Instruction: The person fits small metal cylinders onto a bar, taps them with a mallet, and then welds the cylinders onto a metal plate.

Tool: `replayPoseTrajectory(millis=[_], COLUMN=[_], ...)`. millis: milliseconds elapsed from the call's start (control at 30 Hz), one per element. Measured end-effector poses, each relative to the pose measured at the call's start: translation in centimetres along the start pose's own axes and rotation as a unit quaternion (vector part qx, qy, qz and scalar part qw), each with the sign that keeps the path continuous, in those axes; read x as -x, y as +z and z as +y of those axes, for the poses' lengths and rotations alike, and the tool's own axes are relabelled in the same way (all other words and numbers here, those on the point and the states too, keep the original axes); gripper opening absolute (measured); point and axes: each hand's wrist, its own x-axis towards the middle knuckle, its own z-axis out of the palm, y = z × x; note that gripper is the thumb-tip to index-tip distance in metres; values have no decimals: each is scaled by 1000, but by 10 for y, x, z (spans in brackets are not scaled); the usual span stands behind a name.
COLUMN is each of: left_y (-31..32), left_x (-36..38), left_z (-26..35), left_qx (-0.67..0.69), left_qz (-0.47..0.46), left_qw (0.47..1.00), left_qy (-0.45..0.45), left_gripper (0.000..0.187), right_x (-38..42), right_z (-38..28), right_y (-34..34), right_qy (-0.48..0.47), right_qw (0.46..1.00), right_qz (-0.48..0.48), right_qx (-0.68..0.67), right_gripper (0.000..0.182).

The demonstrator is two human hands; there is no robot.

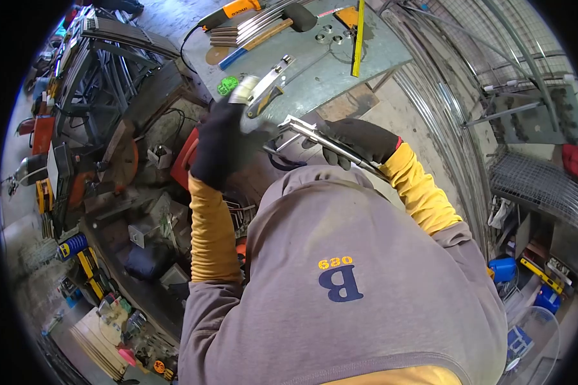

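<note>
Right, main item is a slim metal piece [315,136], shiny silver, bright highlights along its length, blockier and more angular at the upper-left end, plainer and rod-like toward the other. Dark curved part hangs just below the angular end; can't tell if attached. Piece is up in the air, off the table's [321,86] near edge, between that edge and the wearer's torso.

Long axis runs diagonal: angular end points away and left, toward the table's near-left corner; other end points back and right, toward the right forearm. Tilt against the tabletop: can't tell.

Right hand [359,141], black glove: fingers curled round the piece, grasping it mid-length, some fingers showing under it. Left hand [225,141], black glove, motion-blurred, beside the angular end; contact unclear. Pale blurred object [244,90] at the top of this hand; can't tell whether fingers are closed on it.

On the table near the left hand: green disc [227,85] by the left edge, yellow-and-black knife [265,101] toward the near-left corner, metal bar [271,78] just beyond.
</note>
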Motion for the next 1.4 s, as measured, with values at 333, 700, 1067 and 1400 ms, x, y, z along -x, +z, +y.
replayPoseTrajectory(millis=[333,700,1067,1400], left_y=[47,-19,3,49], left_x=[8,-5,7,3], left_z=[-5,-48,-1,11], left_qx=[19,-8,68,76], left_qz=[-77,40,35,5], left_qw=[995,999,994,989], left_qy=[-66,-32,73,-127], left_gripper=[51,19,75,36], right_x=[6,20,14,25], right_z=[15,11,48,26], right_y=[3,1,-7,10], right_qy=[34,-2,35,16], right_qw=[997,999,950,997], right_qz=[10,-11,-33,56], right_qx=[-64,-39,-309,-55], right_gripper=[62,63,67,61])
